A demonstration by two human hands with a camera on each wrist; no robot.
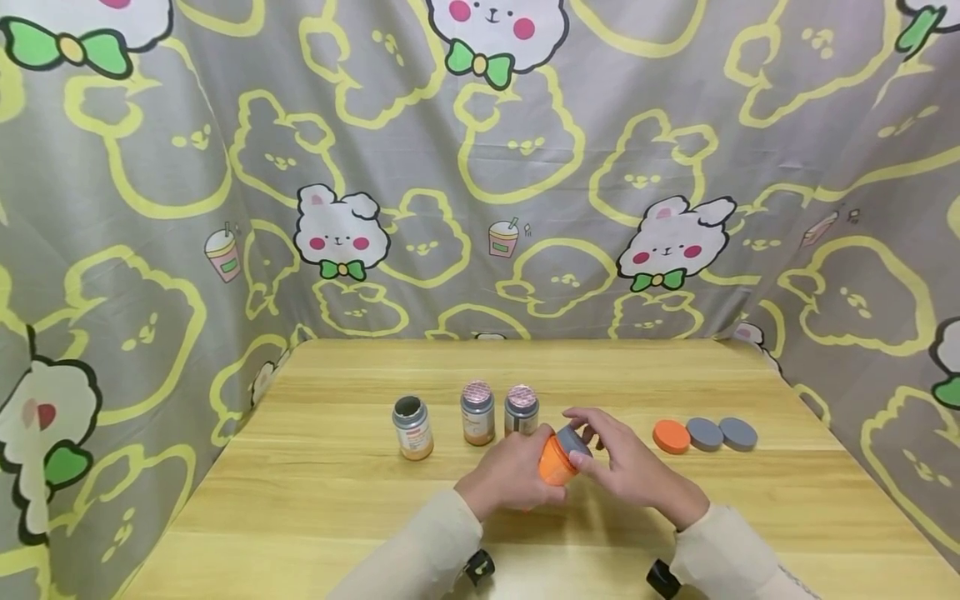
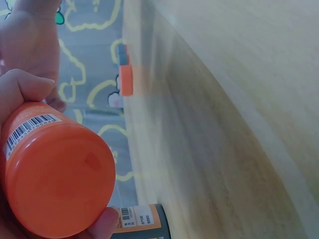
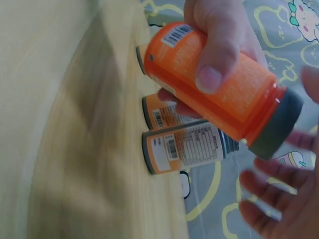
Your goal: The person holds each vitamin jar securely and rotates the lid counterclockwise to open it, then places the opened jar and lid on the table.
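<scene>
My left hand (image 1: 510,475) grips an orange bottle (image 1: 557,463) round its body, tilted above the table. A grey cap (image 3: 280,124) sits on the bottle's upper end. The right hand (image 1: 630,462) is beside that cap; in the right wrist view its fingers (image 3: 266,181) are spread loosely around it with a visible gap. In the left wrist view the bottle's round base (image 2: 62,181) faces the camera. Two grey bottles with foil seals, a left one (image 1: 477,414) and a right one (image 1: 522,408), stand behind the hands, the right one partly hidden.
Further left on the table (image 1: 300,517) stands an uncapped grey bottle (image 1: 413,429) with a dark mouth. To the right, an orange cap (image 1: 671,436) and two grey caps, a nearer one (image 1: 705,434) and a farther one (image 1: 738,434), lie in a row. A patterned curtain (image 1: 420,167) surrounds the table.
</scene>
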